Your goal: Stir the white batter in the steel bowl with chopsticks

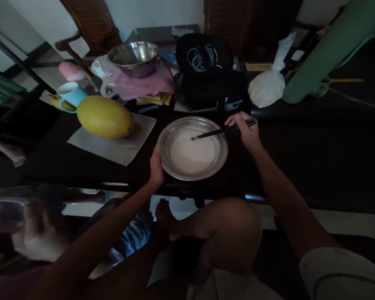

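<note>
On the dark table in front of me stands a wide metal bowl (220,160), holding a smooth whitish liquid (192,154). My left hand (156,166) grips the bowl's left rim, its fingers mostly hidden by the side of the bowl. At the upper right of the bowl, my right hand (245,130) is closed around a pair of dark chopsticks (218,131). They slant down to the left, and their tips reach the surface of the liquid near the middle.
Left of the bowl, a large yellow melon (104,117) rests on a grey mat (125,154). Behind are a blue mug (71,95), another metal bowl (133,60), a black case (211,89) and a knotted bag of white powder (266,88). Another person's blurred hand (39,231) shows lower left.
</note>
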Action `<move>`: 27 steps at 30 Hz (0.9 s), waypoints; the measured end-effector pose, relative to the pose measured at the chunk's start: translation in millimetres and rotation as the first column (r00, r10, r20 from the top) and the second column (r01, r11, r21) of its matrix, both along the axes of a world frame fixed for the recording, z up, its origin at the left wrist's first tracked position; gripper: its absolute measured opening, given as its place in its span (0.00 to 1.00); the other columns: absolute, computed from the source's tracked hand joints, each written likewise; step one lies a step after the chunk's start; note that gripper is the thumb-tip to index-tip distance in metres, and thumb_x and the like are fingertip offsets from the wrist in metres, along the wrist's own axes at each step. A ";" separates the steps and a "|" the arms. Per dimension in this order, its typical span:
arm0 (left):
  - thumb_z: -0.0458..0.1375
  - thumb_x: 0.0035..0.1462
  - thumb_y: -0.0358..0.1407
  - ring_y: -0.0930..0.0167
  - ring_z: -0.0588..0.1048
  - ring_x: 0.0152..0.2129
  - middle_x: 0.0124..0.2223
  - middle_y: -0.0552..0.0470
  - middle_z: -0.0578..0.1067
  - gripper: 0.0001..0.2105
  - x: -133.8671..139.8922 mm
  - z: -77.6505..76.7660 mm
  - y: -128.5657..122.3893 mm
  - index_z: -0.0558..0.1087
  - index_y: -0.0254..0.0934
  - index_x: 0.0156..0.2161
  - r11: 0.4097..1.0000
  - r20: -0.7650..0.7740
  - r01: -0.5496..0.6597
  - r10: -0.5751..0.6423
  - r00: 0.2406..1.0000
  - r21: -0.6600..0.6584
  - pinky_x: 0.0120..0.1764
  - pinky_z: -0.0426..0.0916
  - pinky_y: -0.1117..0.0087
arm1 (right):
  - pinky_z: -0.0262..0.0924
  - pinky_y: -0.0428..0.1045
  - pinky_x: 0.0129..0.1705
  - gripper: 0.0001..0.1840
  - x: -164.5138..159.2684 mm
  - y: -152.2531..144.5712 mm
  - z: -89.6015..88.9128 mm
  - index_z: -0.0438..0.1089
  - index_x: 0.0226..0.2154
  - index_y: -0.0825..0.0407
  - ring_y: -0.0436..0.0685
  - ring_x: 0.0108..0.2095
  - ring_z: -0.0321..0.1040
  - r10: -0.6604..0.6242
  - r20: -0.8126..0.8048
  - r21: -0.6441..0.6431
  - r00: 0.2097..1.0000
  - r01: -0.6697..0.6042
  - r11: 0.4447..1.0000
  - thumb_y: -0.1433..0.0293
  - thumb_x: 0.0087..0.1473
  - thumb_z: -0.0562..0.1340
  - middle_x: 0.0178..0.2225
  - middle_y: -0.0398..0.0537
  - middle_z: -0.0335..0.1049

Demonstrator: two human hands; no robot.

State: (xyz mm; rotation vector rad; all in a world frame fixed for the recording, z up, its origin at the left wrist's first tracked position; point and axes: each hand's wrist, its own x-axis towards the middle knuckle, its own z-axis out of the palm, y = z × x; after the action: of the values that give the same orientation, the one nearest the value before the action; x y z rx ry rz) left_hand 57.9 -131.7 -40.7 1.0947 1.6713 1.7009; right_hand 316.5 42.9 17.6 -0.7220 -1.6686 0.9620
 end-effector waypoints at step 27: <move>0.50 0.62 0.52 0.61 0.70 0.53 0.52 0.44 0.76 0.24 0.2 2.1 0.9 0.75 0.35 0.49 0.999 -0.044 -0.027 0.028 0.999 0.024 0.60 0.60 0.61 | 0.70 0.51 0.36 0.24 2.8 2.7 0.3 0.69 0.22 0.49 0.54 0.29 0.76 0.099 -0.065 -0.119 0.993 -0.106 0.987 0.49 0.57 0.59 0.21 0.43 0.74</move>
State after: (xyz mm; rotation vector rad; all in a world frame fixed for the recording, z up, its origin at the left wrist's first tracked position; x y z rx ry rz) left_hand 58.1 -130.8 -38.7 1.1328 1.7051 1.7285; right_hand 319.4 45.6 17.9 -0.6866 -1.6185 1.1558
